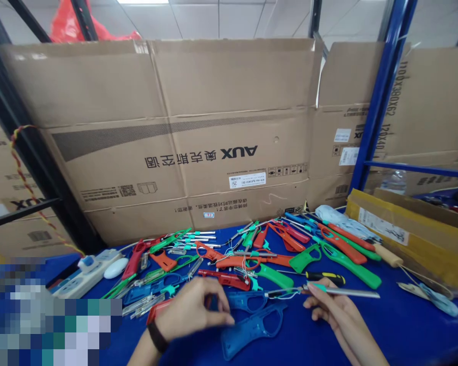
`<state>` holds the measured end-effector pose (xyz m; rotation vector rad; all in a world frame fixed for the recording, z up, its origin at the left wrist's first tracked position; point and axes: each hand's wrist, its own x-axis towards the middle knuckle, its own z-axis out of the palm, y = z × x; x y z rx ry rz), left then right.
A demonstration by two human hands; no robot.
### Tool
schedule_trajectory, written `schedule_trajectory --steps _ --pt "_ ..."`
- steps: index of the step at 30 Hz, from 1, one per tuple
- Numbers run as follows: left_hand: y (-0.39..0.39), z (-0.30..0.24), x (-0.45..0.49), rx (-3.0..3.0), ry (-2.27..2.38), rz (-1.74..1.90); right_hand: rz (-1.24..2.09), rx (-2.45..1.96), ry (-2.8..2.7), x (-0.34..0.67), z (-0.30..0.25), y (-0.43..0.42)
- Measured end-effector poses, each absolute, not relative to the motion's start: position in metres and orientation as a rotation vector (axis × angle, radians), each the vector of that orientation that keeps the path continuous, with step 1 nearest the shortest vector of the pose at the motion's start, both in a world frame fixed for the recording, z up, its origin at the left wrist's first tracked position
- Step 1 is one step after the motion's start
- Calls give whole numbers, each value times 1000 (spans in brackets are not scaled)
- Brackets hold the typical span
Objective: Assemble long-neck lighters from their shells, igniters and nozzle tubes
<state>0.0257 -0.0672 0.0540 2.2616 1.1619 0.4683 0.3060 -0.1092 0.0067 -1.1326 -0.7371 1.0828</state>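
My left hand (193,311) is curled, its thumb and fingers pinched together on the near end of a blue plastic lighter shell (252,301). A second blue shell half (250,330) lies just in front of it on the blue table (404,325). My right hand (338,317) grips a thin metal tube (339,292) with a teal collar and trailing wires, holding it level above the table. A black-and-yellow screwdriver (325,277) lies just beyond the tube.
A heap of red, green and blue lighter shells (252,254) and metal tubes covers the table's middle. A white power strip (86,272) lies at left. A cardboard box (408,231) sits at right. Flattened cartons (198,132) wall the back.
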Motion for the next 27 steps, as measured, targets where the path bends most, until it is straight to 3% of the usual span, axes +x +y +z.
schedule_trajectory --steps 7,19,23,27 --pt "-117 36 37 2389 1174 301 1113 -1079 -696 307 6 -111" --pt "-140 30 -38 2341 1535 491 1153 -1075 -669 315 0 -111" --pt "-131 37 -43 2426 1656 439 1158 -1033 -592 317 -3 -111" --pt "-89 54 -60 2462 2086 188 1137 -1043 -636 317 0 -113"
